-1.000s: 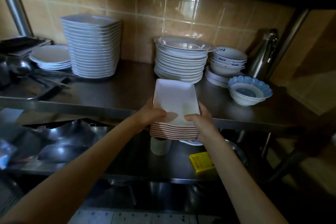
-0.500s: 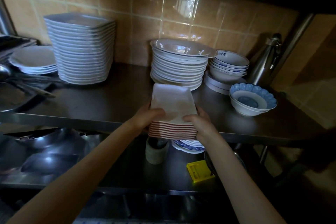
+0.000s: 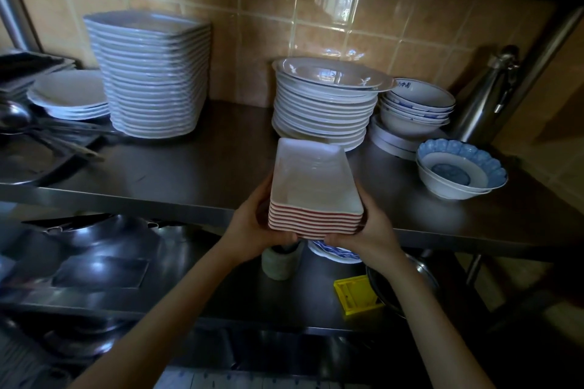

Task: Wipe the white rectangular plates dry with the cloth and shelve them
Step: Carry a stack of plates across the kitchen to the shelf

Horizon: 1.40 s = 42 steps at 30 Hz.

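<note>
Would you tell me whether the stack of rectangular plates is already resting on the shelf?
Not clearly: both hands grip the stack at the shelf's front edge; contact cannot be told.

Both forearms are showing bare from the bottom edge of the frame up to the wrists, no sleeve reaching into view on either. Left hand (image 3: 252, 224) and right hand (image 3: 369, 230) are showing bare too: no gloves, and no rings, watch or bands are showing on the parts facing the camera. Fingertips are mostly hidden, so nails can't be judged. Dim lighting is shading the lower forearms. Nothing else of the person is showing.
</note>
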Motion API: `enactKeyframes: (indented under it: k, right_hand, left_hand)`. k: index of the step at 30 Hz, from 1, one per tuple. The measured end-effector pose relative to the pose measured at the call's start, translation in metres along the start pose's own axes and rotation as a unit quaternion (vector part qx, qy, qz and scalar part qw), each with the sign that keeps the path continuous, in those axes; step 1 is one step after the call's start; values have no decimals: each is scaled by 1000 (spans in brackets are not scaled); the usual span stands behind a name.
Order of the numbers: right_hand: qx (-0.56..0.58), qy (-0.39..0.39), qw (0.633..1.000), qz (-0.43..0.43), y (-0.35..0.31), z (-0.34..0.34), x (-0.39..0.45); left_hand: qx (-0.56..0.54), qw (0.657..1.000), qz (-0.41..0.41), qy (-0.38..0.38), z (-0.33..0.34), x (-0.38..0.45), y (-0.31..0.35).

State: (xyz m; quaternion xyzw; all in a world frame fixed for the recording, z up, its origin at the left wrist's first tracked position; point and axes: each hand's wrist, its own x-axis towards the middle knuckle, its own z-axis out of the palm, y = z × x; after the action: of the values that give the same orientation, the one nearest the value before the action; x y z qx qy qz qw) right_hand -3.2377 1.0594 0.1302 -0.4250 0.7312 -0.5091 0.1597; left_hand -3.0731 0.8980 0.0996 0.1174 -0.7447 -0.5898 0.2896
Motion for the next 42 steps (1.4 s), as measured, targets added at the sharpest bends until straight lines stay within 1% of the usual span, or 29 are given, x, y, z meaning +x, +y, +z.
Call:
enactKeyframes:
  k: [4,6,8,10,13,15,19,24,31,34,36,38,40,42]
  right_hand:
    - [-6,53,999,-10,4,3,-3]
    - [-15,79,997,-21,6,4,-2]
    - [-18,95,995,-25,8,4,1]
    - [-23,111,993,-20,9,3,4]
    - [-30,121,992,-18,9,3,9]
    - [-36,124,991,-22,11,3,13]
    - [-49,138,989,-30,12,7,18]
    - [-51,141,988,-31,17,9,25]
    - [-71,142,987,-19,20,9,27]
    - [-112,150,982,-16,22,10,23]
    - [-143,168,975,-13,24,11,17]
    - [-151,195,969,-16,27,15,10]
    - [-151,243,958,-10,27,22,0]
    - [-154,294,943,-14,25,29,-11]
  left_hand:
    - [61,997,25,32,5,2,-1]
    - [115,991,29,58,8,5,3]
    - [171,982,27,74,9,8,6]
    - [217,973,27,72,11,13,7]
    - [297,951,18,84,11,23,8]
    - [325,942,1,83,10,29,8]
    - [335,939,-27,74,6,39,2]
    - [323,941,-46,87,9,45,-2]
    - [313,944,-47,91,11,44,-3]
    - [326,940,-46,88,9,42,-3]
    - [340,935,-43,88,6,38,-4]
    - [342,935,-34,85,2,33,-5]
    - [339,937,-26,79,-1,26,-7]
    - [358,930,-12,81,-4,18,-9]
